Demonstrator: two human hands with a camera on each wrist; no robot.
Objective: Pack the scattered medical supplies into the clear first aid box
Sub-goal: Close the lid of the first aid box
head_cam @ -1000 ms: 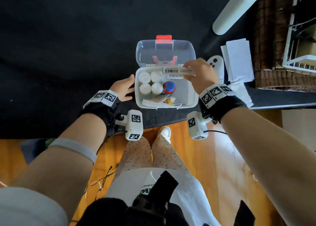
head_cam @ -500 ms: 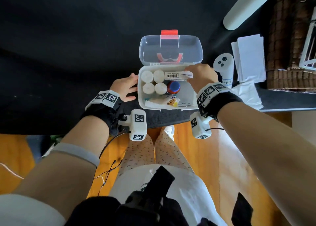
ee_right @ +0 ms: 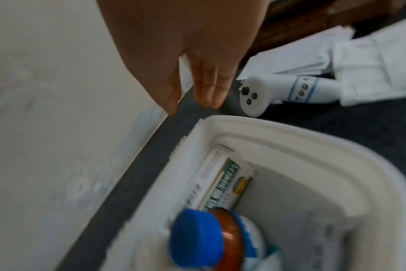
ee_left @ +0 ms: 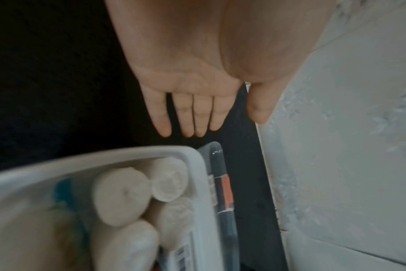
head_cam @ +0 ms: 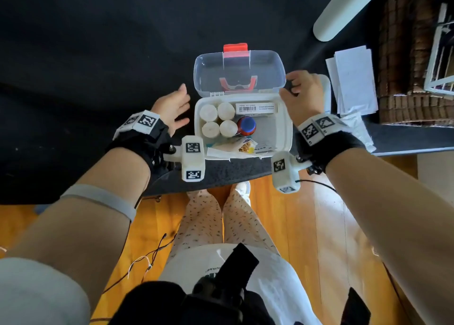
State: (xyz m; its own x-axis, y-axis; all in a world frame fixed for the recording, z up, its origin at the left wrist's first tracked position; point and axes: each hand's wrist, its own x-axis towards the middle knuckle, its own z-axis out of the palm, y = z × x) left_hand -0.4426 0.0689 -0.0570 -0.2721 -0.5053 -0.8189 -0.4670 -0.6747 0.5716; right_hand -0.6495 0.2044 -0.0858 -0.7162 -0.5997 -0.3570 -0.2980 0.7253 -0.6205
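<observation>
Head view has the clear plastic first aid box with its white base sitting open on the black-covered desk, its transparent lid with the red latch tipped back behind the base. Inside the box, four white gauze rolls stand packed in the left half, a long white carton with a barcode label lies along the back wall, a brown bottle with a blue cap sits just right of the rolls, and flat sachets lie along the front wall.

Left hand hovers just left of the box, fingers straight and spread, holding nothing. Right hand is at the box's back right corner, beside the lid's edge; the wrist view shows its fingers extended and empty, close to the lid, though contact I cannot confirm.

Looks to me like the packing is all but finished and the lid is next. To do it well: take the lid at both back corners, swing it forward evenly, check the sachets are not poking over the front rim, then press the latch home. A white handheld controller and folded white papers lie right of the box, not part of the job.
</observation>
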